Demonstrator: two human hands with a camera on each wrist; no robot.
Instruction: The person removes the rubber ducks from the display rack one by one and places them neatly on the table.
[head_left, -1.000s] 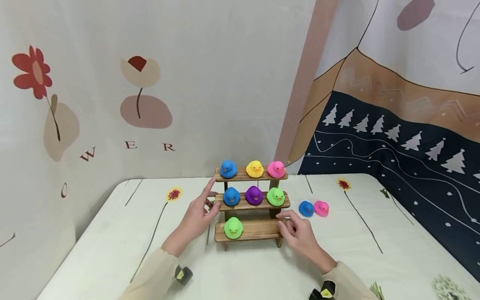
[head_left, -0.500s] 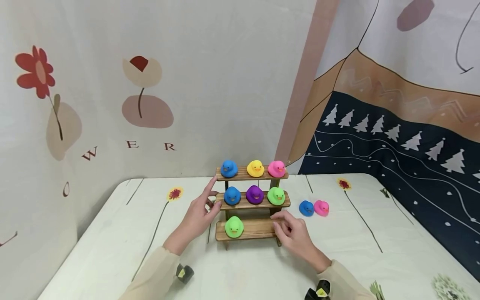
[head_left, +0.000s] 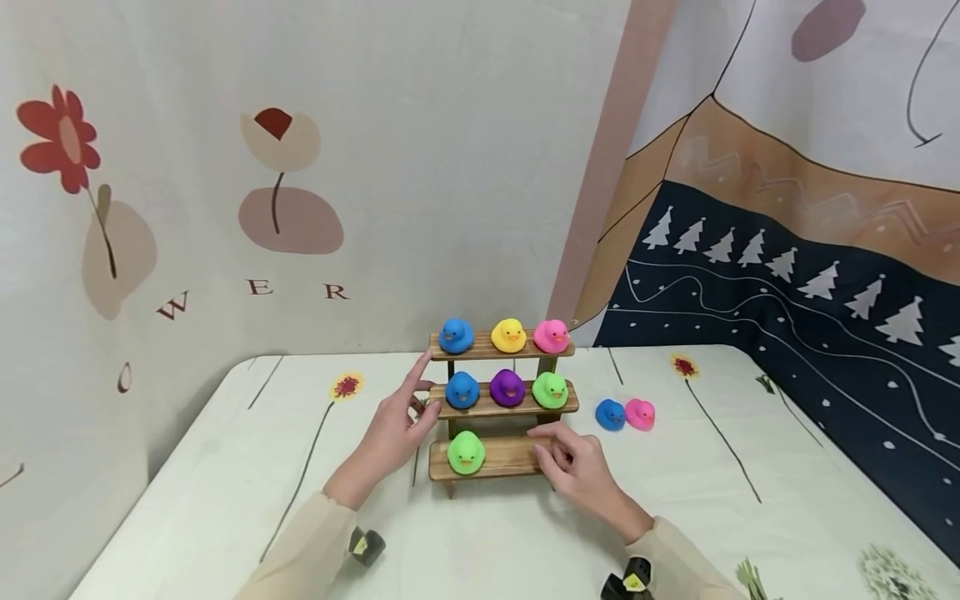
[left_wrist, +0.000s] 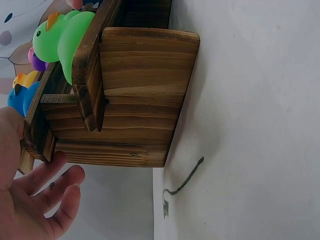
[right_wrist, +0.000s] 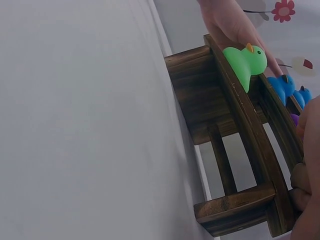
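Right hand (head_left: pixel 581 468) is sitting, fingers curled, at the lower right of the rack (head_left: pixel 510 458) — can't tell if it's pinching anything; drifting left risks knocking the bottom green duck (head_left: pixel 466 453) off. Left hand (head_left: pixel 390 429) is touching the left end, fingers spread — pushing risks toppling the upper ducks (head_left: pixel 508 337).

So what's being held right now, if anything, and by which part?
The left hand holds the three-tier wooden stand by the left end of its middle shelf. Whether the right hand holds anything cannot be told.
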